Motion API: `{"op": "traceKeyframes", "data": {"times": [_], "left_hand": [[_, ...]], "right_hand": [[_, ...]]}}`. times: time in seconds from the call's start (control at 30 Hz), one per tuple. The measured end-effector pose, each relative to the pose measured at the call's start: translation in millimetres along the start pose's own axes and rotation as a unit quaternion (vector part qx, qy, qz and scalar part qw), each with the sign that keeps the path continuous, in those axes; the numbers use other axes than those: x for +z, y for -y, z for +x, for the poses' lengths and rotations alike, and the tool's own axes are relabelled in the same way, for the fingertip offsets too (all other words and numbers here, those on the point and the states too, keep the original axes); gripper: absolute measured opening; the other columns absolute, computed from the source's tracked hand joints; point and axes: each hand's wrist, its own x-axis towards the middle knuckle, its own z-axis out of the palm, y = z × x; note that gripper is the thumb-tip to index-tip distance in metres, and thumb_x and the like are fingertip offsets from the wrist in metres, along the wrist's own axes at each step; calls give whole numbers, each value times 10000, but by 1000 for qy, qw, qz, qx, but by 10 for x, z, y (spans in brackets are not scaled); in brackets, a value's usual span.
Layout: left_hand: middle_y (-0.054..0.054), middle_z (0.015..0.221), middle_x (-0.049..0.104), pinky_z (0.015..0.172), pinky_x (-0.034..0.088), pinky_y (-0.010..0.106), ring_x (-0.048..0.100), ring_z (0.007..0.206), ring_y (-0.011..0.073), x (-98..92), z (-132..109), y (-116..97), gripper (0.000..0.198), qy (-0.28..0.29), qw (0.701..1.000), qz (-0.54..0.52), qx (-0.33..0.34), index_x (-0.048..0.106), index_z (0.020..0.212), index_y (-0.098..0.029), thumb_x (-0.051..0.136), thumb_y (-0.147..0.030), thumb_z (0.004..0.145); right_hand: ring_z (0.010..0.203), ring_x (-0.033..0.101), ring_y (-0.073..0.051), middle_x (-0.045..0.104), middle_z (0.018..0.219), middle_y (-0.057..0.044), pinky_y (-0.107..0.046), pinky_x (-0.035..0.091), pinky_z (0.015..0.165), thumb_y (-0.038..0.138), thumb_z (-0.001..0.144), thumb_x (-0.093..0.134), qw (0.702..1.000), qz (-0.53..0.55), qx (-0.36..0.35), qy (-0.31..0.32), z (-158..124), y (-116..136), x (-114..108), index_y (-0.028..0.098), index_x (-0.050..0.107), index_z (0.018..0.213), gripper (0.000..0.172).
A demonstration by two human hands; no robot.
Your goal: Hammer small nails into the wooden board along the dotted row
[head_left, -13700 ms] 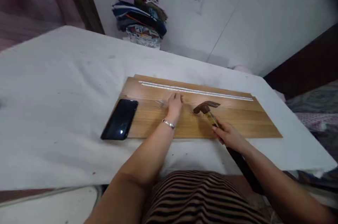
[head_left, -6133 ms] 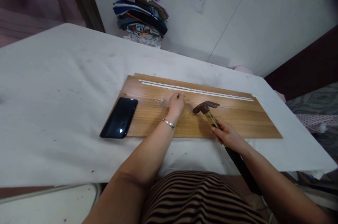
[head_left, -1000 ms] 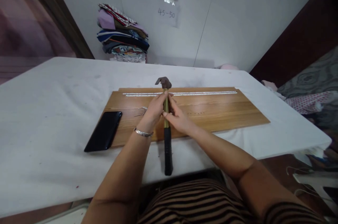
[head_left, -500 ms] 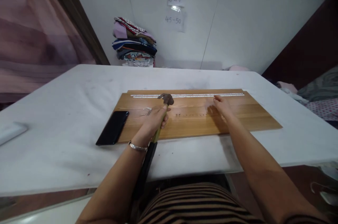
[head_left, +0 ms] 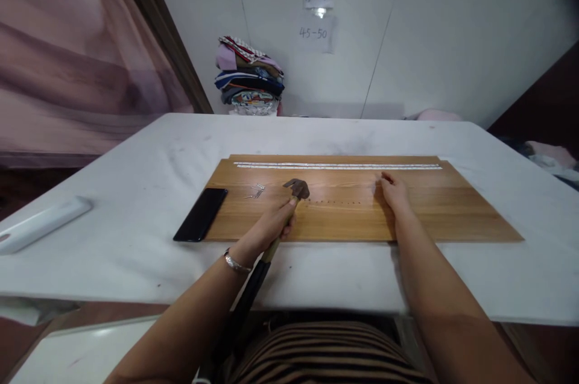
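Observation:
My left hand (head_left: 275, 222) is closed around the handle of a claw hammer (head_left: 296, 188), close under its rusty head, which rests low over the wooden board (head_left: 452, 215). A line of small nails (head_left: 337, 202) driven into the board runs from the hammer head toward my right hand (head_left: 394, 191). That hand lies flat on the board with its fingers out, holding nothing. A few loose nails (head_left: 256, 192) lie left of the hammer head.
A black phone (head_left: 201, 222) lies on the board's left end. A white strip (head_left: 337, 166) runs along the board's far edge. A white object (head_left: 40, 224) sits at the table's left. Folded cloths (head_left: 249, 75) are stacked by the wall.
The hammer passed from my right hand to my left hand. My right hand moved right and settled flat on the board. The view shifted left.

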Motion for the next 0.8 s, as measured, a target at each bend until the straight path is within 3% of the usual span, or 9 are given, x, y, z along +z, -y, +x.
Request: {"op": "traceKeyframes", "data": {"times": [0.17, 0.5, 0.8], "left_hand": [[-55, 592, 478, 378, 279, 167, 381, 403, 57, 65, 8, 41, 422, -7, 1000, 5, -15, 548, 930, -187, 587, -600, 847], [-56, 596, 477, 397, 280, 193, 373, 419, 77, 91, 134, 90, 468, -8, 999, 21, -28, 582, 1044, -190, 559, -621, 861], [-46, 589, 480, 397, 271, 201, 372, 427, 86, 97, 159, 121, 396, -9, 1000, 10, -25, 591, 964, -206, 595, -588, 862]], "right_hand": [[1019, 681, -263, 767, 1049, -127, -446, 498, 997, 257, 764, 553, 1000, -11, -7, 8, 25, -34, 21, 157, 775, 989, 331], [1035, 685, -264, 770, 1053, -118, -439, 501, 1001, 238, 755, 547, 1000, -18, -7, 9, 24, -24, 16, 163, 781, 999, 346], [1048, 689, -276, 766, 1076, -134, -453, 500, 1005, 242, 762, 539, 1000, -21, -5, 18, 45, -54, 31, 161, 775, 1005, 348]]}}
